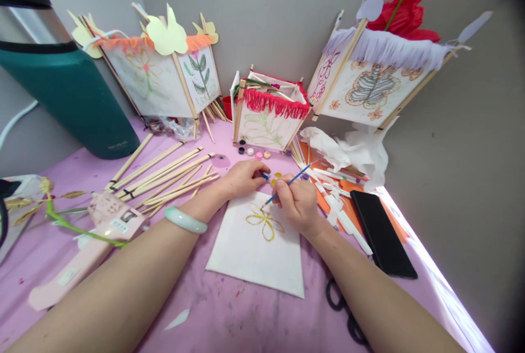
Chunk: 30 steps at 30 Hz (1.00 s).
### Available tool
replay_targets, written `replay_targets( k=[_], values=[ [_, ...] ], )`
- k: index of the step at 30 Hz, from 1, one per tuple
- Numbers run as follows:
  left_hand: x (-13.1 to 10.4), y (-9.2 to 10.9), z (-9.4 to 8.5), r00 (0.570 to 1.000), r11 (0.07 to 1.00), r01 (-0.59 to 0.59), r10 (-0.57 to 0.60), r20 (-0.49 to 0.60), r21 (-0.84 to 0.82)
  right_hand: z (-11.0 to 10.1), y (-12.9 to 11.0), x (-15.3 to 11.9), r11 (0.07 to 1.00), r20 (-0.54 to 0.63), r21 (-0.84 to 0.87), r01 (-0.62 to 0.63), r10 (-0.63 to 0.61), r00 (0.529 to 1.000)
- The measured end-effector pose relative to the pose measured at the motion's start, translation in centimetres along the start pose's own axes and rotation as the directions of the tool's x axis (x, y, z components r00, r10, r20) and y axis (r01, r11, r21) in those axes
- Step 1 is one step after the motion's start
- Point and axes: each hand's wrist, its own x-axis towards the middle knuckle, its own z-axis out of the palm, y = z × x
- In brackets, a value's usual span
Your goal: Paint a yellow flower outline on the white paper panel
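In my right hand (296, 200) is a thin blue paintbrush (296, 175), its tip down on a petal of a yellow flower outline (264, 223). The flower is painted on a white square sheet (253, 257) lying before me. My left hand (246, 179) rests at the sheet's top edge, its fingers curled on a small blue item (266, 176), mostly hidden, perhaps a paint pot. Pots of yellow paint (277, 175) sit between the hands. Behind them are several small paint pots (258, 155) in black, white, pink and peach.
Painted paper lanterns (268, 130) stand along the wall. Wooden sticks (164, 174), a pink glue gun (88, 260) and a green bottle (77, 96) are on the left. To the right lie a black phone (383, 235), white scraps (348, 224) and black scissors (335, 294).
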Motion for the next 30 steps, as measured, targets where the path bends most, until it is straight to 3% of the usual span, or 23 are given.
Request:
replay_targets(
  k=[30],
  values=[
    [-0.01,0.17,-0.13,1.000,1.000,-0.021,0.021,0.007,0.016,0.49,0.22,-0.22,0.998,-0.010,-0.053,0.024,-0.025,1.000]
  ],
)
